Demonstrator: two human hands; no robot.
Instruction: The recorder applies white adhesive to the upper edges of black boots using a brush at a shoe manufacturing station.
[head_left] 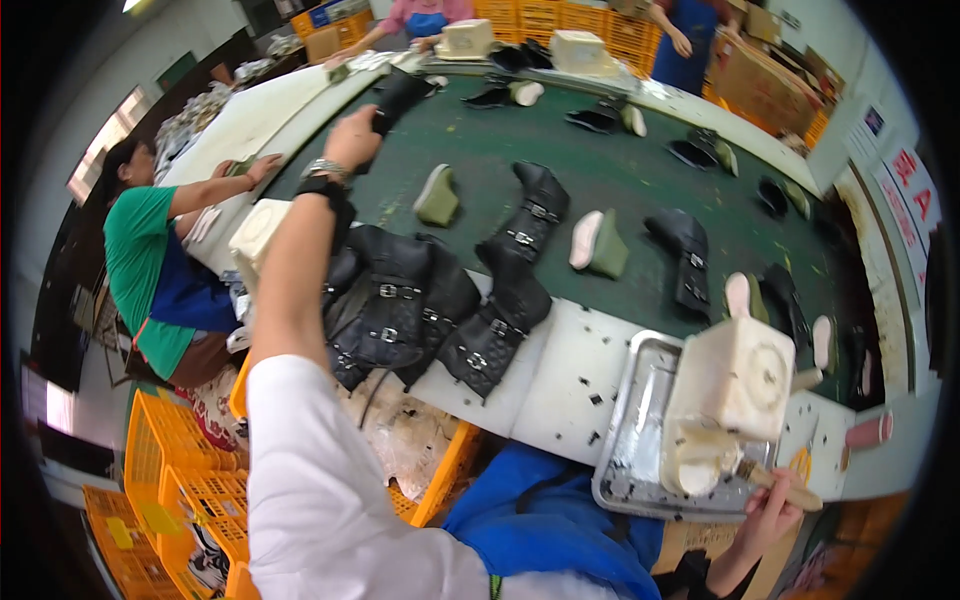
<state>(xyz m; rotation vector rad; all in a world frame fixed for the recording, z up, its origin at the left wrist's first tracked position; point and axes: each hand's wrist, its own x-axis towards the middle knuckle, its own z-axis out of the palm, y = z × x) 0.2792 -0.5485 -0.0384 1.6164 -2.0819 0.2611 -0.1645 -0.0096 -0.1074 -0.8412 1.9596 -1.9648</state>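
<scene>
My left arm stretches far over the green belt. My left hand [352, 142] is closed at the end of a black boot upper [402, 98], fingers curled against it. At the lower right, my right hand [772, 512] grips the wooden handle of a brush [785, 486]. The brush's bristle end is at the low opening of a cream plastic glue pot [738, 375], which stands in a metal tray [628, 420]. Several black buckled boot uppers [390, 300] lie heaped below my left forearm. An olive-green wedge sole [437, 196] lies on the belt beyond them.
More uppers and green soles lie along the belt [610, 160]. A person in a green shirt [150, 240] works at the left; two others stand at the far side. Orange crates [205, 500] are at the lower left. A pink cup-like roll [868, 430] sits at the right.
</scene>
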